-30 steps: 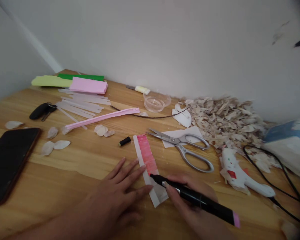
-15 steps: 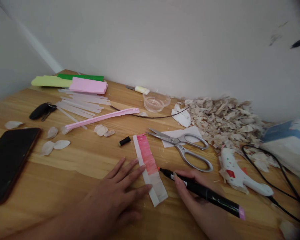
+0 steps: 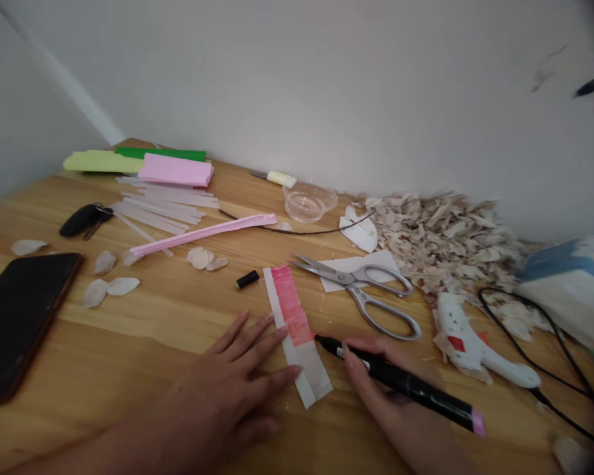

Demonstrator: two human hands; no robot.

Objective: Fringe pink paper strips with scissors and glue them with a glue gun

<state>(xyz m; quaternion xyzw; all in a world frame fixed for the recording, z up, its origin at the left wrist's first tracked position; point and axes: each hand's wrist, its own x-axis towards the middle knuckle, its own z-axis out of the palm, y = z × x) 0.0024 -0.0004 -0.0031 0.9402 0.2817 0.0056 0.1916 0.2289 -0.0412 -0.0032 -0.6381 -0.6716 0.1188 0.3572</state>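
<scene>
**Marker tip drawn off the strip**

The marker (image 3: 410, 389) tip, laid on the paper strip (image 3: 297, 330) a second ago, has been carried to its right edge, where the pink colouring ends; the lower part is left white. The strip lies on the worktop (image 3: 128, 343). The right hand's (image 3: 390, 412) grip is closed round the marker. The left hand (image 3: 227, 389) is spread flat, fingertips pinning the strip's left edge.

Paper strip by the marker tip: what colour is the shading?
The paper strip is pink-red on its far part, white nearer. Head view.
</scene>
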